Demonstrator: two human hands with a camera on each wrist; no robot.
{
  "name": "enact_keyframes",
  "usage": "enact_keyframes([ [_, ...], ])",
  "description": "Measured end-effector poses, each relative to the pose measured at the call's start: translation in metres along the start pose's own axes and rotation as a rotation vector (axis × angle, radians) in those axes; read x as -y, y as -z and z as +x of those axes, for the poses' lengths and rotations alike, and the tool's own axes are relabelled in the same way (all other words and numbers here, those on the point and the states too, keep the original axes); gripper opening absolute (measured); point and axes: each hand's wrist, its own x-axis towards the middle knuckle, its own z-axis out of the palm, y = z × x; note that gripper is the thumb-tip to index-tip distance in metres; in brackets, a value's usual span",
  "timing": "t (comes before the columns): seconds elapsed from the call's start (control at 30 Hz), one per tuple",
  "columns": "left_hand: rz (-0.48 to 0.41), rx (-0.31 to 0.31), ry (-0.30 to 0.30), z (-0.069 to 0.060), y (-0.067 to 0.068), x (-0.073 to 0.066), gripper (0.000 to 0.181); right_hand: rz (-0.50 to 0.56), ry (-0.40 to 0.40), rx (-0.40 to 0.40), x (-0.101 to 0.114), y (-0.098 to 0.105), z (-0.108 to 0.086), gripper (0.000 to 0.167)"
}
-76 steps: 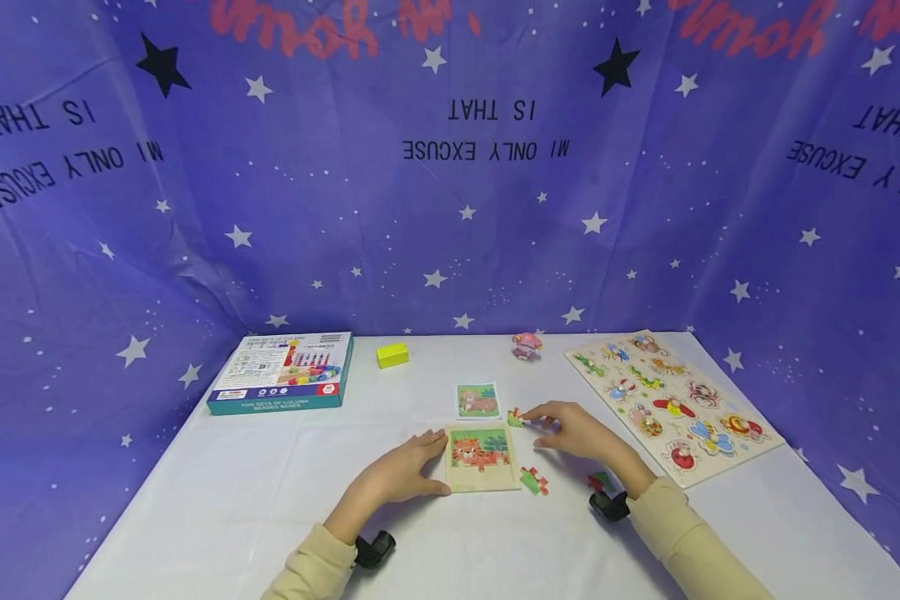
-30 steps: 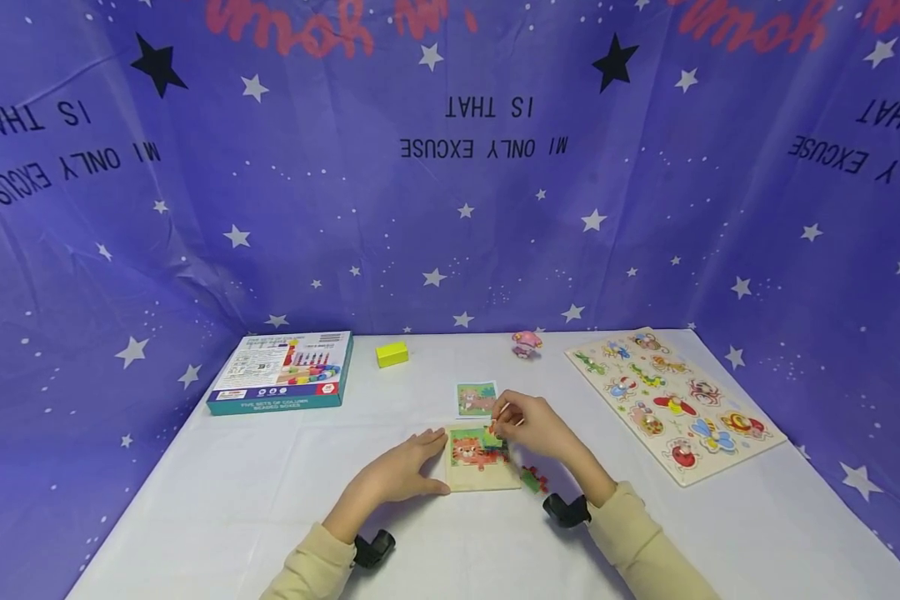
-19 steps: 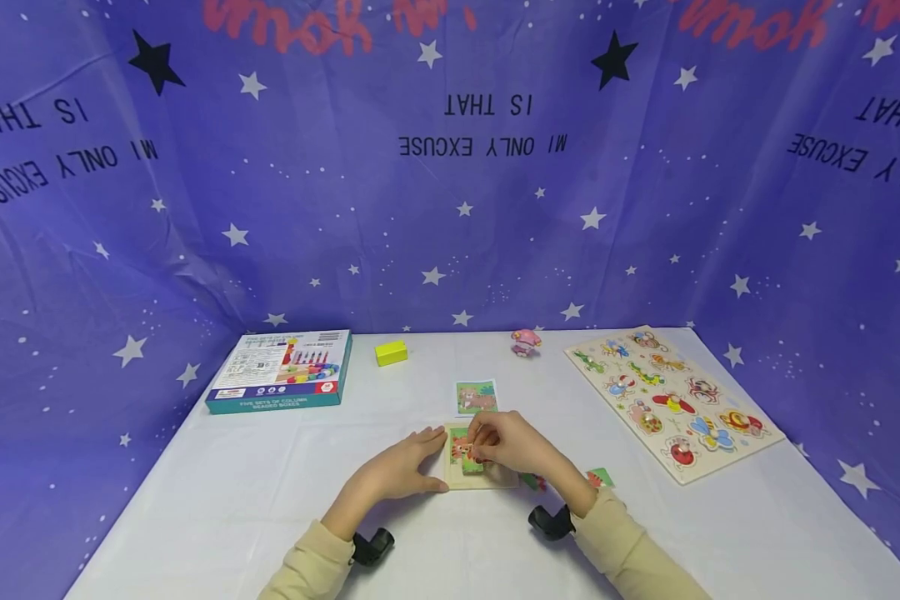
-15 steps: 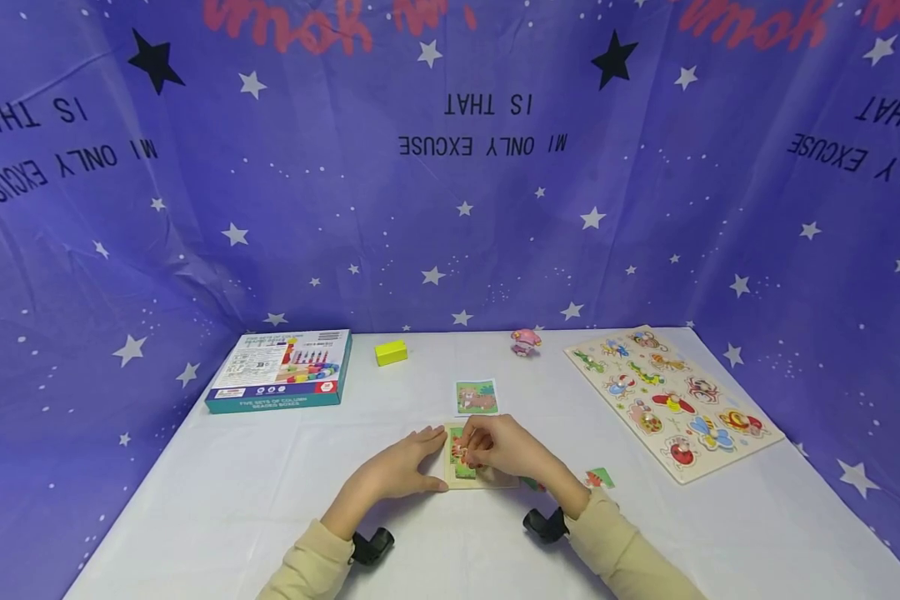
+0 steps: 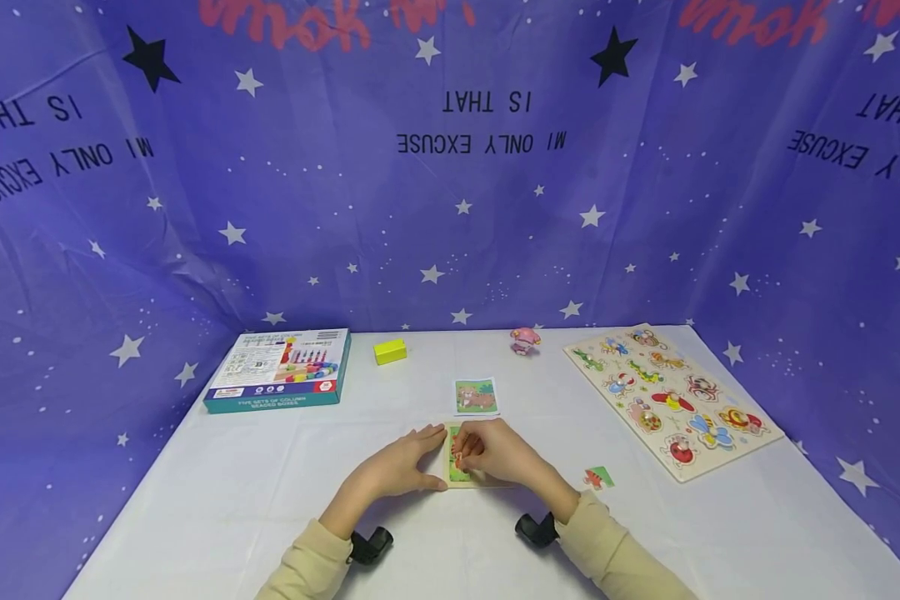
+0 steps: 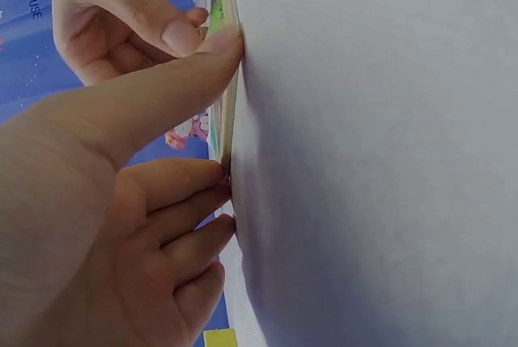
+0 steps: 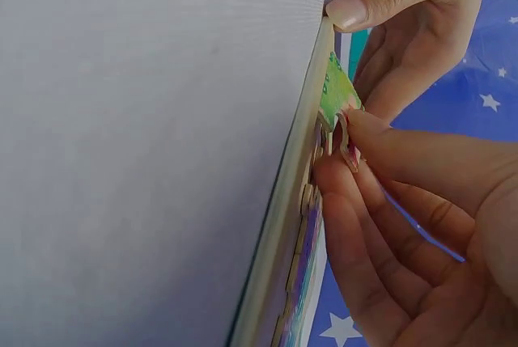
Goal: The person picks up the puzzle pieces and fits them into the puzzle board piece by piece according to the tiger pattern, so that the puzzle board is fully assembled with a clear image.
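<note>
A small wooden puzzle tray (image 5: 482, 486) with a tiger picture lies flat on the white table. My left hand (image 5: 401, 467) rests against its left edge, thumb at the near corner and extended fingers toward the far corner. Over the tray's lower left part, my right hand (image 5: 501, 452) pinches a green jigsaw piece (image 7: 338, 96) between thumb and fingers. In the right wrist view that piece stands tilted against the tray. My right hand covers most of the tiger. A loose green and red jigsaw piece (image 5: 598, 477) lies to the right of my right wrist.
Behind the tray lies a tiger picture card (image 5: 476, 397). A boxed bead set (image 5: 277, 371) stands back left, near a yellow block (image 5: 390, 352). A pink figurine (image 5: 525, 340) stands at the back, and an insect peg puzzle board (image 5: 671, 400) lies at the right.
My right hand has taken the piece from beside the card and carried it left and nearer across the tray. Another loose piece is now hidden behind my right arm. My left hand has stayed put.
</note>
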Motion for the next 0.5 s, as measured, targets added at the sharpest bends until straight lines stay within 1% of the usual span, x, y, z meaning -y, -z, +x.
enact_keyframes([
  [0.13, 0.002, 0.003, 0.002, -0.0005, 0.0005, -0.0003, 0.079, -0.05, 0.001, -0.003, -0.0003, -0.0008, -0.0002, 0.014],
  [0.27, 0.007, 0.005, 0.004, -0.0012, 0.0005, -0.0002, 0.079, -0.079, -0.001, 0.004, -0.0001, -0.0004, -0.0011, 0.012],
  [0.5, 0.008, 0.004, 0.004, -0.0015, -0.0001, -0.0002, 0.079, -0.111, -0.01, -0.008, 0.001, 0.0013, -0.0022, 0.013],
])
